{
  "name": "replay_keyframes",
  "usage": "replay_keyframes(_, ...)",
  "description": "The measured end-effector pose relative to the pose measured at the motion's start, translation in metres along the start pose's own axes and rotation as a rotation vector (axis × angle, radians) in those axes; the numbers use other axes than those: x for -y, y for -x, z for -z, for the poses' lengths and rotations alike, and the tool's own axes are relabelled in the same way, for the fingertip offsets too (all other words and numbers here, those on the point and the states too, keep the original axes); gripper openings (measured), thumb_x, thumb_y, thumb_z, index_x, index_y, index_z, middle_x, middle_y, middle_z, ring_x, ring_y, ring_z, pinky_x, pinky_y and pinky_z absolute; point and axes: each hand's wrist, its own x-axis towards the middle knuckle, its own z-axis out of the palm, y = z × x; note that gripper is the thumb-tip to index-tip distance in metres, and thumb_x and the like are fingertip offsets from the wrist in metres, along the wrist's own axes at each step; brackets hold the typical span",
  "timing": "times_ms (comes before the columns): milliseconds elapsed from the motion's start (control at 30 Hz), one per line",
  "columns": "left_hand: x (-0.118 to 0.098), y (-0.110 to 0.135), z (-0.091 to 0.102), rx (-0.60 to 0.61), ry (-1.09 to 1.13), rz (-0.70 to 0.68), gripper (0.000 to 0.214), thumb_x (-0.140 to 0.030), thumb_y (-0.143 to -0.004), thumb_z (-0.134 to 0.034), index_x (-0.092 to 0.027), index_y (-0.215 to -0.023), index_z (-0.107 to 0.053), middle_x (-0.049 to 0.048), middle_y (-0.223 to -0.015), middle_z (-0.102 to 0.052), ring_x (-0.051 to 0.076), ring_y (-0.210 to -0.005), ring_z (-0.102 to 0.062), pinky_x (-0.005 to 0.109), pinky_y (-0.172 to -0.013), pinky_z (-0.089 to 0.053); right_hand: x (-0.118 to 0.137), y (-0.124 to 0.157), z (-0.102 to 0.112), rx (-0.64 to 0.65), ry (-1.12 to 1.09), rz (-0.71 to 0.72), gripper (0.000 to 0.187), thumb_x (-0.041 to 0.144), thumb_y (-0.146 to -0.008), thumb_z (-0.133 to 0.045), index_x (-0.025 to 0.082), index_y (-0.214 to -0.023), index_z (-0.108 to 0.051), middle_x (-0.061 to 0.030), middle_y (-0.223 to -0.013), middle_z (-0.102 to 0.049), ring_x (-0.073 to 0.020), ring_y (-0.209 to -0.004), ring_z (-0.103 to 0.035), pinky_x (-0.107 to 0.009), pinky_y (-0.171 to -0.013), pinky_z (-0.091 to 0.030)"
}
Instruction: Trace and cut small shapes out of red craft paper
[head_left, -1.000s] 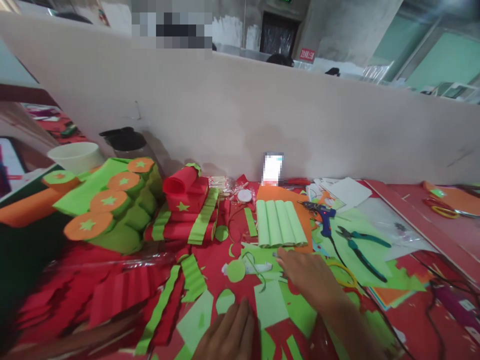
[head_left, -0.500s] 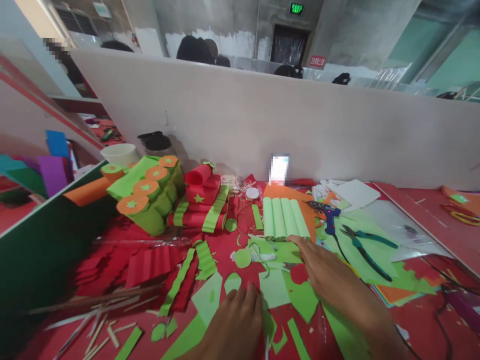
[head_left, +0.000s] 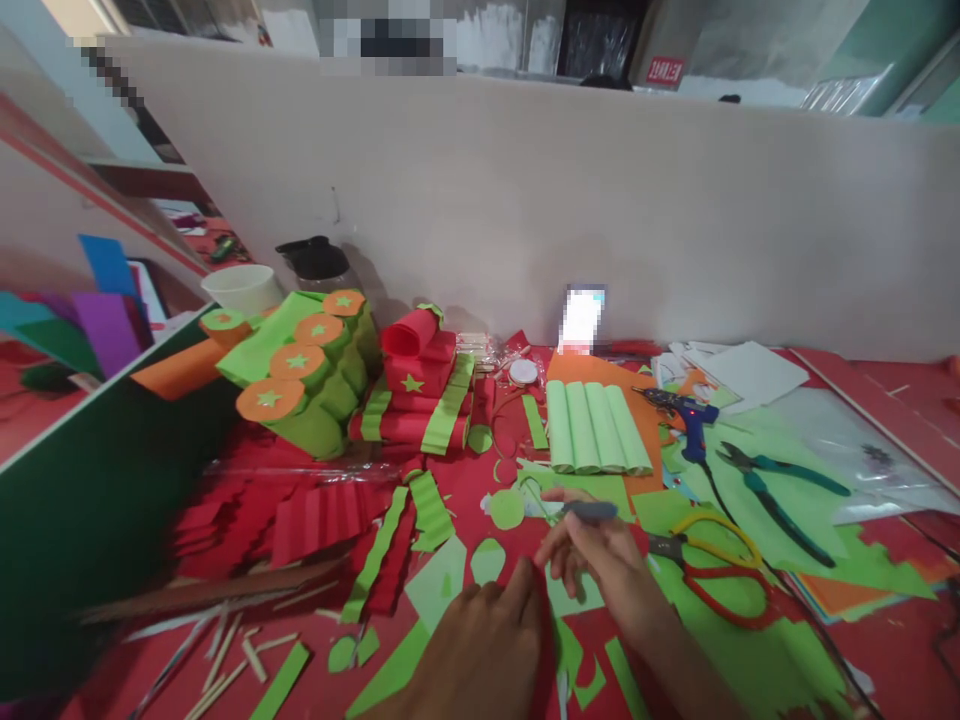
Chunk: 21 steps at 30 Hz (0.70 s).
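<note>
My left hand rests low in the middle with its fingers curled together; whatever lies beneath them is hidden. Just right of it, my right hand has bent fingers around a slim dark grey piece, its kind unclear. The two hands' fingertips nearly meet over red and green scraps. A light green round cutout lies ahead of them. Scissors with yellow and red handles lie right of my right hand. Behind it stands a row of pale green rolled tubes on an orange sheet.
To the right are a blue glue gun, green-handled pliers and white papers. Leftward stand green and orange rolls, a red rolled model, folded red strips and wooden sticks. A phone leans on the partition.
My right hand has drawn back from the pale green tubes toward my left hand, now with the dark grey piece in its fingers. The scissors are uncovered. The view has tilted down.
</note>
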Motion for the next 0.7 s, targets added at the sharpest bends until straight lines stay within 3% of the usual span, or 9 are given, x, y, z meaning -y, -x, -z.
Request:
replay_keyframes(100,0.001,0.002,-0.001,-0.006,0.004,-0.005,0.04,-0.007,-0.084,-0.045,-0.01,-0.121,-0.061,0.022,-0.132,-0.053,0.022,-0.079,-0.068,0.035,-0.07,-0.056,-0.005,0.006,-0.001,-0.098,0.266,0.021,0.043,0.048,-0.094,-0.052,0.015,-0.119,-0.063,-0.0024,-0.068,-0.064,-0.0123,-0.048,-0.053,-0.021,-0.043,-0.043)
replay_keyframes(233,0.001,0.003,-0.002,0.01,0.024,0.017,0.044,-0.008,-0.084,-0.047,-0.009,-0.127,-0.057,0.0247,-0.133,-0.053,0.021,-0.077,-0.069,0.034,-0.069,-0.054,-0.009,0.008,0.001,-0.178,0.653,0.224,0.024,0.036,-0.089,-0.059,0.02,-0.1,-0.073,-0.0079,-0.092,-0.072,-0.0231,-0.086,-0.067,-0.03,-0.075,-0.055)
replay_keyframes(300,0.002,0.003,0.001,0.01,0.031,0.014,0.044,-0.01,-0.084,-0.049,-0.009,-0.127,-0.057,0.0257,-0.132,-0.054,0.021,-0.076,-0.069,0.034,-0.068,-0.054,-0.011,0.007,0.002,-0.168,0.757,0.264,0.017,0.029,-0.087,-0.06,0.021,-0.095,-0.073,-0.0061,-0.089,-0.073,-0.0222,-0.085,-0.068,-0.03,-0.077,-0.054)
replay_keyframes(467,0.007,0.001,0.012,0.059,0.028,-0.022,0.042,-0.015,-0.084,-0.051,-0.01,-0.125,-0.06,0.0247,-0.133,-0.055,0.024,-0.078,-0.07,0.035,-0.067,-0.054,-0.016,0.006,0.003,-0.163,0.779,0.179,0.008,0.023,-0.085,-0.059,0.02,-0.088,-0.065,0.0007,-0.067,-0.066,-0.014,-0.057,-0.06,-0.021,-0.054,-0.047)
replay_keyframes(700,0.009,0.001,0.01,0.028,0.05,-0.013,0.039,-0.014,-0.086,-0.049,-0.01,-0.122,-0.062,0.0238,-0.132,-0.056,0.024,-0.078,-0.07,0.035,-0.067,-0.053,-0.012,0.009,0.002,-0.168,0.808,0.144,0.007,0.024,-0.085,-0.056,0.02,-0.081,-0.059,0.0016,-0.064,-0.062,-0.0144,-0.057,-0.058,-0.022,-0.055,-0.045)
